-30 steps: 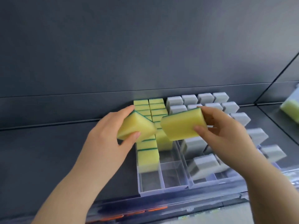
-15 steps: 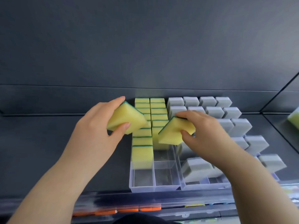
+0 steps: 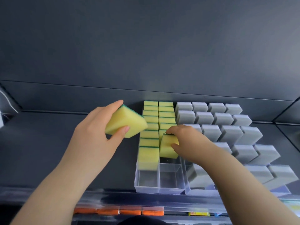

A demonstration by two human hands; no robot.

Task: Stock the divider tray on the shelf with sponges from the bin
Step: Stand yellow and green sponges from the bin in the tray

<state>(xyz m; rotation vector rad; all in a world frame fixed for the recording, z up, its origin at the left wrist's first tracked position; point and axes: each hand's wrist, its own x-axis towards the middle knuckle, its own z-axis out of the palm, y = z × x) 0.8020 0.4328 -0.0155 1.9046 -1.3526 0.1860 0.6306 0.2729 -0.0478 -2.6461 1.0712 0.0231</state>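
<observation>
While clamped on a tilted yellow sponge [image 3: 125,122], thumb underneath and fingers over the green-backed top edge, hovers just left of the divider tray [image 3: 159,190], above the dark shelf [image 3: 40,151] and clear of it: so much for the left hand [image 3: 95,132]. No contact between that sponge and the tray, though one corner reaches over the tray's left lane.

As for the right hand [image 3: 190,142], closed on a second yellow sponge [image 3: 167,146], thumb on the near face and fingertips curled over the far top edge. Held upright inside the tray's right lane, at the front end of the row there. Cannot tell whether seated on the tray floor or a little above it.

Inside the tray, two lanes running front to back. In the left lane, a row of yellow sponges [image 3: 149,143] standing on edge, green strips showing between them, filling it from the back wall to near the front. In the right lane, a similar row [image 3: 167,114] from the back wall down to the held sponge. At the front of both lanes, bare clear plastic.

Directly right of the tray, touching it, a second clear tray [image 3: 201,192] packed with grey sponges [image 3: 227,132] in several rows, partly covered by the right forearm.

Behind the tray, a plain dark back panel [image 3: 146,46]. Below the tray's front edge, under the shelf lip, a line of orange packets [image 3: 120,211], blurred.
</observation>
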